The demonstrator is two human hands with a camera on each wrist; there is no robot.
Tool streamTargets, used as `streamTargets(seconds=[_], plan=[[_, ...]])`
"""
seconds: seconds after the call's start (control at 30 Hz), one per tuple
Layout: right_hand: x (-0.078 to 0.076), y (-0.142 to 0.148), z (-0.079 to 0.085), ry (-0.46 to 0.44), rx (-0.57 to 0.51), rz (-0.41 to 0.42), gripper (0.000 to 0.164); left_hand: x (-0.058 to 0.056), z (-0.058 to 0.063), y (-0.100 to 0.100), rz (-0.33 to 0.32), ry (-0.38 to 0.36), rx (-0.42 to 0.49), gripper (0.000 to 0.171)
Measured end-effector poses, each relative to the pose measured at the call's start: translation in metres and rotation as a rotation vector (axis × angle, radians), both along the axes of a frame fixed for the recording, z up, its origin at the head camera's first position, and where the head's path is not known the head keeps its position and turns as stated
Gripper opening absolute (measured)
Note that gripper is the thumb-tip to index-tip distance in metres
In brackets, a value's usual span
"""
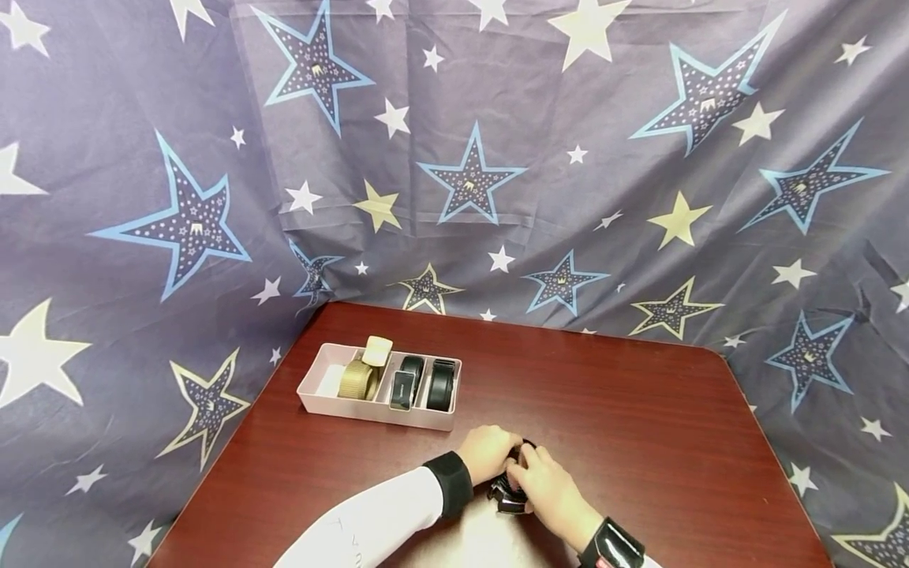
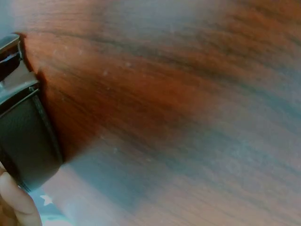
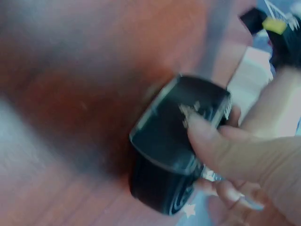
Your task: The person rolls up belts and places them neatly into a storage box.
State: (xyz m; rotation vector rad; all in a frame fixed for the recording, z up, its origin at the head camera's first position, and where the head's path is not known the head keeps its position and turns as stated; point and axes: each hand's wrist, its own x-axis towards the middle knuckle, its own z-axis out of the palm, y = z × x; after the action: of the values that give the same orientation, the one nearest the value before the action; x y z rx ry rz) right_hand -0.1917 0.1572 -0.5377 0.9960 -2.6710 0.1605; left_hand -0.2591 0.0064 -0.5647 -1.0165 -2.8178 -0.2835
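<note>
A black belt, coiled up with a shiny plate buckle, is between my two hands near the front of the table. My left hand grips the coil from its far left side. From the right, my right hand holds it, and the fingers of both hands meet at the top of the roll. In the right wrist view the thumb presses on the dark buckle plate, which has a small worn-looking emblem. The left wrist view catches only part of the leather at its left edge, with a fingertip below.
A pale pink divided box stands at the table's left. It holds a tan rolled belt with a cream-coloured buckle and two black rolled belts. Star-patterned cloth hangs behind and beside the reddish-brown table.
</note>
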Motion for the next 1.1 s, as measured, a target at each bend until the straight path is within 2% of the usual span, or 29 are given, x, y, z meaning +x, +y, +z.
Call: streamTargets(seconds=[0.07,0.17,0.3,0.43,0.6,0.77,0.83,0.9,1.1], plan=[[0.006,-0.004,0.000,0.083,0.043,0.006,0.029,-0.002,0.003,0.001,-0.004,-0.009,-0.022,0.013],[0.017,-0.013,-0.001,0.114,0.103,-0.061,0.011,-0.004,0.005,0.004,-0.029,0.042,-0.073,0.010],[0.028,-0.027,-0.005,0.141,0.146,-0.206,0.012,-0.008,0.007,0.010,-0.103,0.210,-0.154,0.011],[0.030,-0.036,-0.010,0.230,0.152,-0.251,0.014,-0.012,0.008,0.012,-0.173,0.335,-0.234,0.007],[0.027,-0.038,-0.012,0.312,0.175,-0.241,0.007,-0.016,0.008,0.012,-0.197,0.352,-0.271,0.012],[0.028,-0.041,-0.016,0.343,0.200,-0.217,0.007,-0.014,0.004,0.015,-0.201,0.380,-0.237,0.007],[0.031,-0.043,-0.018,0.337,0.229,-0.197,0.007,-0.014,0.002,0.015,-0.178,0.373,-0.217,0.007],[0.035,-0.044,-0.019,0.295,0.248,-0.180,0.008,-0.013,0.000,0.015,-0.147,0.359,-0.195,0.007],[0.047,-0.043,-0.017,0.062,0.211,-0.147,0.015,-0.019,-0.006,0.011,-0.027,0.324,-0.137,0.013]])
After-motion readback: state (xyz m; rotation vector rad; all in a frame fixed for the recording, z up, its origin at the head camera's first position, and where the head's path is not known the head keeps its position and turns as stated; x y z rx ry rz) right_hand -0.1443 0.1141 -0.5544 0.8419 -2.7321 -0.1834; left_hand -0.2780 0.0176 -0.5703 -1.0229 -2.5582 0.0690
